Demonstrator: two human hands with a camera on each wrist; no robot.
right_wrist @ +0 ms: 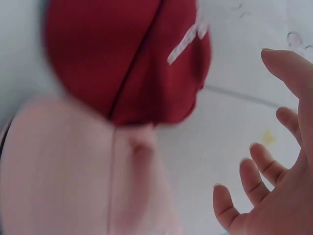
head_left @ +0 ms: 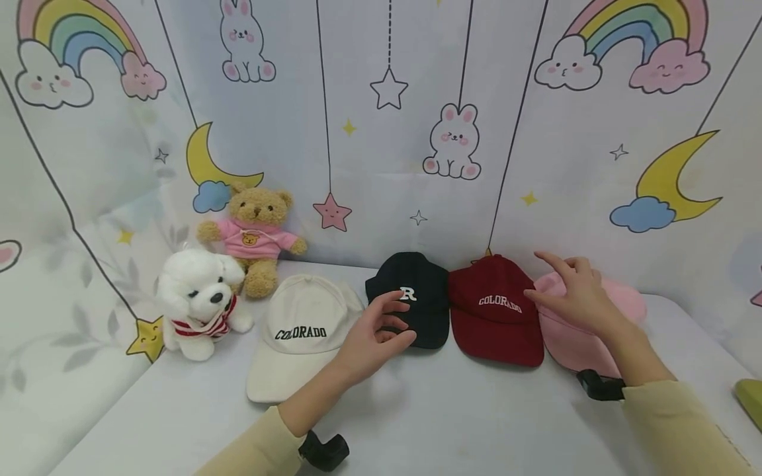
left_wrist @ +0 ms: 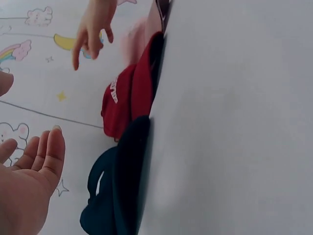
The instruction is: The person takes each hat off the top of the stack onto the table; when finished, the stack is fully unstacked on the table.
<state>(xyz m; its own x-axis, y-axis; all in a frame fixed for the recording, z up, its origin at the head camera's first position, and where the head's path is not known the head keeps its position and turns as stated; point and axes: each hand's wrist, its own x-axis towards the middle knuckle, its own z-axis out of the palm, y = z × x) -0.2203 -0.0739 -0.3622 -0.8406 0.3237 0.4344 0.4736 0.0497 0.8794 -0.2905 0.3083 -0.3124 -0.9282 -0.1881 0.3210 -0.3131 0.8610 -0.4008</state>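
Several baseball caps stand in a row on a white table. At the left is a cream cap with dark COLORADO lettering, then a black cap with a white R. A dark red COLORADO cap comes after it, and a pink cap at the right end. My left hand hovers in front of the black cap, fingers loosely bent and holding nothing. Over the pink cap, beside the red one, hangs my right hand, partly hiding it. In the right wrist view its fingers are spread and hold nothing.
At the left sit a white plush dog in a striped top and a teddy bear in a pink shirt. A cartoon-printed backdrop rises behind the table. Something green shows at the right edge.
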